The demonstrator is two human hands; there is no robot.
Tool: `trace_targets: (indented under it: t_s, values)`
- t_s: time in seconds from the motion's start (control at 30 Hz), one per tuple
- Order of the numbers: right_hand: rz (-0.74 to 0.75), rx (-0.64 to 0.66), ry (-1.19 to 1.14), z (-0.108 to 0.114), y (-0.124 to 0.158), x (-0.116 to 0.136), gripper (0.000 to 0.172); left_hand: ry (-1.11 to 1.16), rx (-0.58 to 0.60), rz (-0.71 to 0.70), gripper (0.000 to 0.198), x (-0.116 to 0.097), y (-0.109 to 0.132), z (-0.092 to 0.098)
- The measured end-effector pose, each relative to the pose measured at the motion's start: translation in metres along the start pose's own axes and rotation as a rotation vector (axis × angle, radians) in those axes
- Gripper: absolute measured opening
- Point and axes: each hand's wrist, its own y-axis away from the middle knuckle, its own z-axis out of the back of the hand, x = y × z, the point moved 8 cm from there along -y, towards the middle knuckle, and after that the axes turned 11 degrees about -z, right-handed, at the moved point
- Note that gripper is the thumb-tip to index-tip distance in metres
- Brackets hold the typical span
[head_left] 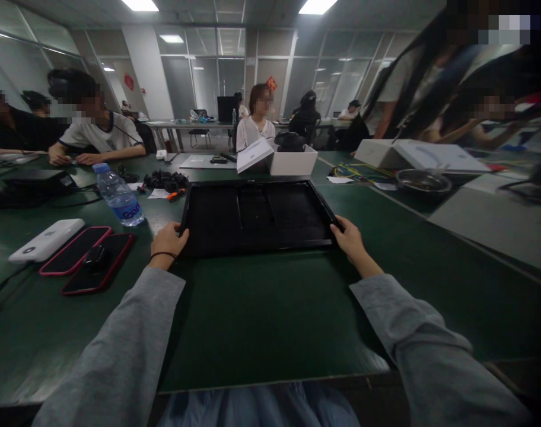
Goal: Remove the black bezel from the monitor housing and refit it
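Observation:
A wide, shallow black tray (pixel 297 216) with a raised rim and a recessed middle section lies in front of me on the green tabletop (pixel 261 320). My left hand (pixel 168 240) is closed around its left edge, the thumb over the rim. At the opposite edge, my right hand (pixel 348 237) grips the rim in the same manner. Fingers on the far side of both edges are partly hidden. Nothing loose shows inside the tray.
Left of the tray stand a water bottle (pixel 119 196), a white power bank (pixel 48 240) and two red-edged phones (pixel 114 270). Behind it are an open white box (pixel 293 161), black cables (pixel 166 181) and a metal bowl (pixel 424 181). Several people sit around the table.

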Motion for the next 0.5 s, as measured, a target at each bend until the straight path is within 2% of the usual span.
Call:
trace_targets:
  t_s: [0.3, 0.5]
  values:
    - [0.003, 0.014, 0.093, -0.002, 0.002, 0.006, 0.042, 0.038, -0.036, -0.006, 0.036, 0.001, -0.003, -0.003]
    - [0.002, 0.023, 0.188, -0.004, 0.006, 0.013, 0.046, -0.036, 0.015, 0.047, 0.044, 0.003, -0.005, -0.008]
